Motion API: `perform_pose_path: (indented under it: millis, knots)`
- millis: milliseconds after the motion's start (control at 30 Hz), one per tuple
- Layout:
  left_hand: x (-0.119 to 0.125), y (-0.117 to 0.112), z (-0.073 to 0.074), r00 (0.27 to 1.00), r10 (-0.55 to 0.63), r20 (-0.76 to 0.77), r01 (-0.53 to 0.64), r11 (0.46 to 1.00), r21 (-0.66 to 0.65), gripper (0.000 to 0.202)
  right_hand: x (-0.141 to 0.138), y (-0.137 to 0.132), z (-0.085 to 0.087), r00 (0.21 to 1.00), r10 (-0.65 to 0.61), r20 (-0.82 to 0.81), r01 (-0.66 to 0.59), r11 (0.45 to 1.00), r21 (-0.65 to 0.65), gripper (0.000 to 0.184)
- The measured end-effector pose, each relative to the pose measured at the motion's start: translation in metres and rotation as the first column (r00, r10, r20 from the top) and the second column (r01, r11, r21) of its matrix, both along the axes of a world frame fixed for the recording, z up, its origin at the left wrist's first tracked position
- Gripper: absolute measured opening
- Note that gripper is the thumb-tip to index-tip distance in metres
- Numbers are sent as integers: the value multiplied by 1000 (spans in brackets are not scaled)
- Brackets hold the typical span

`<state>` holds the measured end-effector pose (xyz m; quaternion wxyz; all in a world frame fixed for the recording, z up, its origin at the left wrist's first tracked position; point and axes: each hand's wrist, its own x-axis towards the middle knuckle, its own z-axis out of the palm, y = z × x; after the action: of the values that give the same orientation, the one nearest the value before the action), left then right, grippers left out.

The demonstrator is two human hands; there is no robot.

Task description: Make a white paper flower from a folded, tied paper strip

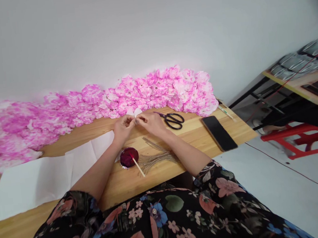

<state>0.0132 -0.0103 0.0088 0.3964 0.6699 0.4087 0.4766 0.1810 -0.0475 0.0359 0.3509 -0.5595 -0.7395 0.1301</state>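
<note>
My left hand and my right hand meet over the wooden table, fingers pinched together on a small folded piece of white paper. Just behind the hands lies a long bank of pink paper flowers against the wall. Below my wrists sit a small dish of dark red dye with a wooden stick resting in it, and a bundle of thin wires.
Black scissors lie right of my hands, with a dark phone further right near the table's end. White paper sheets cover the left of the table. A red stool stands on the floor at right.
</note>
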Motion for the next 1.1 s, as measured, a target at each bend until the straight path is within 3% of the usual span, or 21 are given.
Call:
perform_pose_path:
  millis: [367, 600, 767, 1100]
  knots:
    - [0, -1, 3, 1000, 17, -11, -16, 1000, 14, 11, -1, -1, 1, 999, -36, 3, 36, 999, 2, 12]
    - [1, 1, 0, 995, -2, 103, 6, 999, -42, 14, 0, 0, 2, 998, -41, -48, 42, 999, 13, 15]
    - [1, -1, 2, 999, -10, 40, 10, 1000, 8, 15, 0, -1, 2, 999, 18, -47, -17, 1000, 25, 18]
    - [1, -2, 0, 1000, -1, 31, -1, 999, 54, 14, -2, -2, 2, 1000, -16, -9, 16, 999, 43, 12]
